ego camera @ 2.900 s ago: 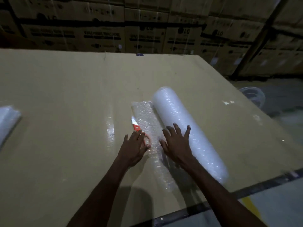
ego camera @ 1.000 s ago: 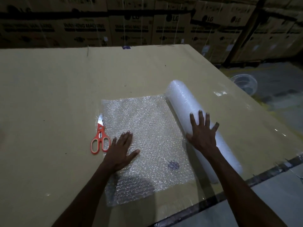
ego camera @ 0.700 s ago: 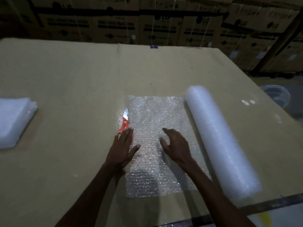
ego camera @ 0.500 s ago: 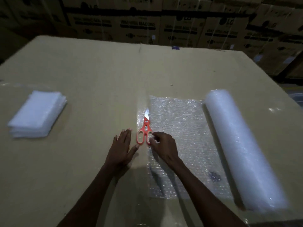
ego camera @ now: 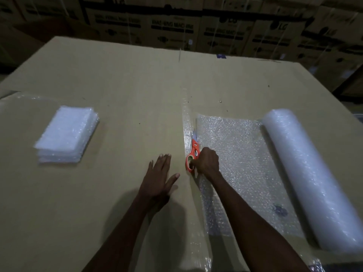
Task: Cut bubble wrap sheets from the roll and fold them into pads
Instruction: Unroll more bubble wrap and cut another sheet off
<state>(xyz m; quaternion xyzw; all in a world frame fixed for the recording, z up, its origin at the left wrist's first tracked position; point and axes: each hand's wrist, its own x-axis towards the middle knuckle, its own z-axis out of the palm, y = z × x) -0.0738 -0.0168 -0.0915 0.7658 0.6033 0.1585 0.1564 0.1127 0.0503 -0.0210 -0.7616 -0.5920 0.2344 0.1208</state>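
Since half a second ago my right hand [ego camera: 206, 160] has closed round the handles of the orange scissors [ego camera: 192, 156], which it was only touching before; my left hand [ego camera: 158, 180] has stayed flat on the board beside them.

Largest thing I see is the cardboard worktop [ego camera: 127, 85], filling most of the frame, with stacked cartons [ego camera: 176, 26] dark along the top edge. At the right of the frame the bubble wrap roll [ego camera: 306, 173] lies on the cardboard, running from upper centre-right down to the lower right. Joined to it, the unrolled sheet [ego camera: 241, 163] is spread flat towards the centre, its free edge just right of the scissors. At the left of the frame, well apart from all that, sits a stack of folded pads [ego camera: 66, 134].

My right hand is at the sheet's left edge, fingers curled about the scissors, whose blade tip points up the frame along that edge. My left hand is just left of the scissors, fingers straight, palm down, holding nothing.
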